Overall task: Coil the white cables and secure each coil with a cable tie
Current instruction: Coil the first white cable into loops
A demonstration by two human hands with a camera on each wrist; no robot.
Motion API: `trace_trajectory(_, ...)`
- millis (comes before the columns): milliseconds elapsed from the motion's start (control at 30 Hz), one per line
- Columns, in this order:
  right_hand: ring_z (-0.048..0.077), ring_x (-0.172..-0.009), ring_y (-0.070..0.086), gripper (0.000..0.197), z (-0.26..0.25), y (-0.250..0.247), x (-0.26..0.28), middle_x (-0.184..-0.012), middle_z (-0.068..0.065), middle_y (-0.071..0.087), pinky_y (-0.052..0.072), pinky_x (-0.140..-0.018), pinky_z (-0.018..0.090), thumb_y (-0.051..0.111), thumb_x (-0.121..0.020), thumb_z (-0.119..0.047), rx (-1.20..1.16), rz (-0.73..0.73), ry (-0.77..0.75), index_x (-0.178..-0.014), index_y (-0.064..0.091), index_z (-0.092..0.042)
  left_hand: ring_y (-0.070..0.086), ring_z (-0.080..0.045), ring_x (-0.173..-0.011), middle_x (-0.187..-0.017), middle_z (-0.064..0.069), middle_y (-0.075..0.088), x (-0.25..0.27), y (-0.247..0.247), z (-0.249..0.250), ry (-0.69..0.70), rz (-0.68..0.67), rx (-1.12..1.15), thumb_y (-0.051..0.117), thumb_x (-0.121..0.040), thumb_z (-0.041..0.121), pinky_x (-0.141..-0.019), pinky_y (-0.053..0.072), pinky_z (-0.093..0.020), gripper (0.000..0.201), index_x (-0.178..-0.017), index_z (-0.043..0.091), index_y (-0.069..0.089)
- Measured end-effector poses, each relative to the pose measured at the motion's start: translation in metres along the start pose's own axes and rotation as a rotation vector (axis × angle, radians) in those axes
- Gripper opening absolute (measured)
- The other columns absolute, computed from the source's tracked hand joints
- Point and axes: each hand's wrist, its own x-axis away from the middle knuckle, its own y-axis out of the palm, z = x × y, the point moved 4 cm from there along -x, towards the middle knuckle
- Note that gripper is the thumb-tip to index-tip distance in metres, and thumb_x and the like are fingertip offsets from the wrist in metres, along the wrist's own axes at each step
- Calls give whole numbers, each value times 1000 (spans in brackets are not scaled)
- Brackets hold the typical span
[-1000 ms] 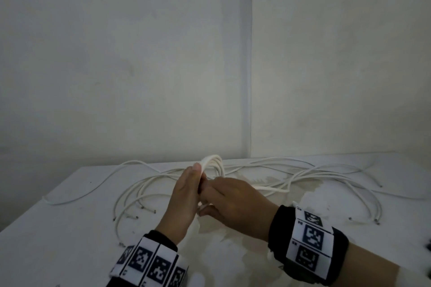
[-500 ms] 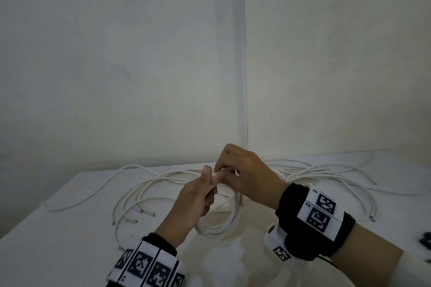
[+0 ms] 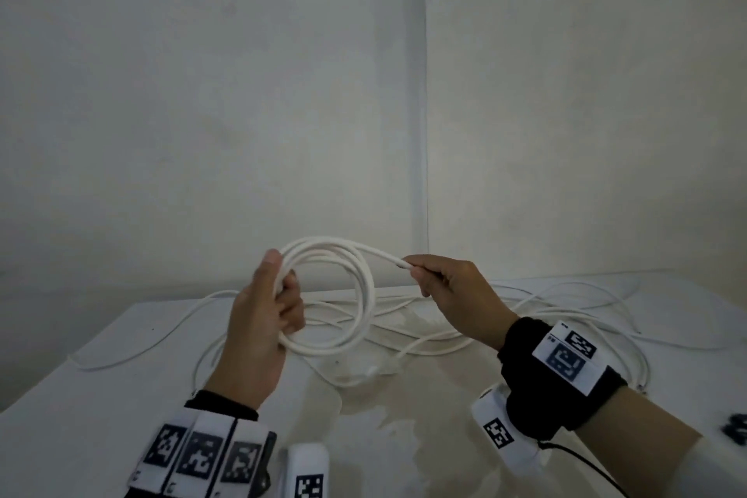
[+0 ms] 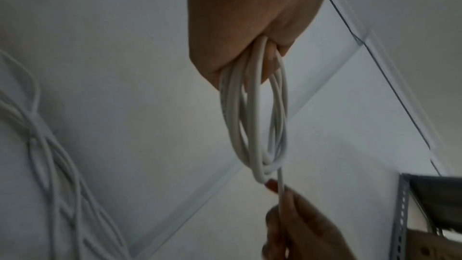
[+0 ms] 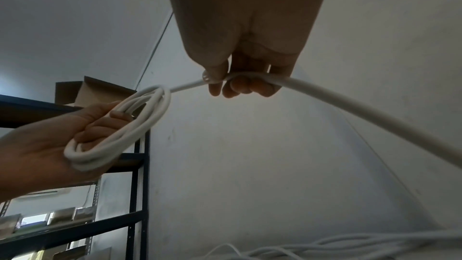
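A coil of white cable [image 3: 355, 295] of several loops is held up above the white table [image 3: 101, 396]. My left hand [image 3: 279, 287] grips the coil's left side, fingers curled through the loops; the same coil [image 4: 257, 118] hangs from that hand in the left wrist view. My right hand [image 3: 420, 275] pinches the cable's free strand [image 3: 384, 253] just right of the coil. That strand [image 5: 325, 98] runs through my curled right fingers [image 5: 240, 88] and down toward the table. No cable tie is visible.
Several loose white cables [image 3: 545, 315] lie spread across the back and right of the table. A dark object [image 3: 733, 429] sits at the right edge. White walls meet in a corner behind. A metal shelf rack [image 5: 135, 185] with a cardboard box stands to the side.
Both hands rose off the table and moved apart. The small bundle opened into a round coil in my left hand, while my right hand slid out to the right along the free strand.
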Motion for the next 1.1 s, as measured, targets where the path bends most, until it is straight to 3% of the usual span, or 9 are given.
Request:
trace_trajectory(233,-6,-67,53,28,12,13,9,-74,-19,55,37,-65,5,47,-95,-9,68,-48,10,-119,61,-9,23,-3,-32,-40,11,31,-13,-29,12,69,133,96,40,-95,39,-34,23,-14,37,-65,18,41)
trace_trajectory(300,0,-78,57,31,16,21,12,-85,-9,64,41,-72,15,45,-96,-12,137,-93,-9,-124,57,-13,24,-3,-33,-40,12,32,-15,-32,14,77,171,137,40,-95,41,-34,23,-14,36,-66,19,41)
trace_trajectory(400,26,-98,59,37,23,28,17,-109,11,65,44,-83,32,40,-98,-17,313,-194,-37,-135,45,-17,25,-4,-34,-42,12,33,-19,-37,18,100,210,156,40,-95,43,-35,23,-14,36,-66,20,42)
trace_trajectory(500,30,-94,55,42,22,39,23,-106,13,57,38,-74,33,34,-100,-20,575,-325,-47,-143,32,-21,25,-4,-35,-42,12,33,-22,-36,16,132,246,140,39,-95,43,-36,23,-15,36,-66,20,42)
trace_trajectory(600,16,-63,61,36,1,53,33,-75,0,61,38,-45,22,39,-87,-26,749,-237,-285,-109,66,-16,26,-4,-36,-42,13,32,-22,-28,10,161,287,91,38,-96,41,-39,25,-17,36,-66,20,40)
trace_trajectory(667,8,-48,56,32,-12,61,38,-62,-9,57,29,-34,17,37,-80,-31,826,-124,-395,-79,68,-24,26,-4,-38,-43,13,32,-22,-21,8,189,309,10,37,-97,38,-42,24,-18,36,-65,20,37)
trace_trajectory(733,8,-44,52,30,-28,66,42,-59,-9,54,18,-36,18,37,-82,-30,855,-73,-454,-68,62,-25,27,-4,-40,-48,9,33,-20,-16,5,219,325,-79,36,-98,35,-45,25,-18,37,-65,19,36)
trace_trajectory(967,11,-45,49,29,-63,75,45,-59,-5,53,20,-39,21,38,-84,-27,893,-59,-634,-62,56,-20,35,-12,-54,-61,0,38,2,11,-29,260,175,-421,36,-97,35,-54,32,-28,36,-66,16,39)
trace_trajectory(1100,12,-43,51,24,-71,68,37,-65,-2,60,24,-40,21,46,-85,-28,877,-91,-760,-70,61,-16,40,-6,-44,-58,-1,43,14,24,-40,121,-7,-369,36,-96,38,-41,35,-20,37,-70,12,43)
